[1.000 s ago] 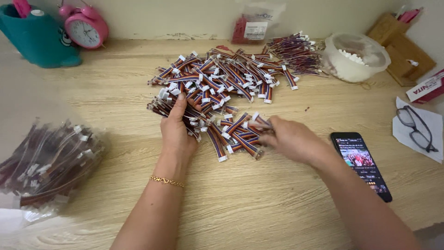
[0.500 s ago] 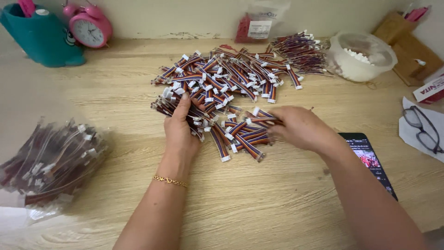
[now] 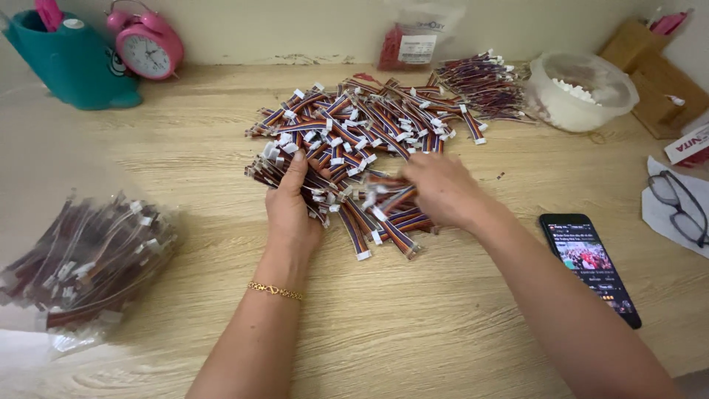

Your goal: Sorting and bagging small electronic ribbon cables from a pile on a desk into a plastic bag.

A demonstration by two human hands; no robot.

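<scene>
Left hand clamped on a cable bundle | right hand fingers curled into the cable pile, frame centre | cables light, limp, tangle-prone; grip mid-length, not at the white plugs.

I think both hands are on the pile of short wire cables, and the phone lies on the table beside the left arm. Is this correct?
Not quite. Both the left hand and the right hand are on the pile of wire cables, but the phone lies on the table beside the right arm, not the left, as the head view shows.
</scene>
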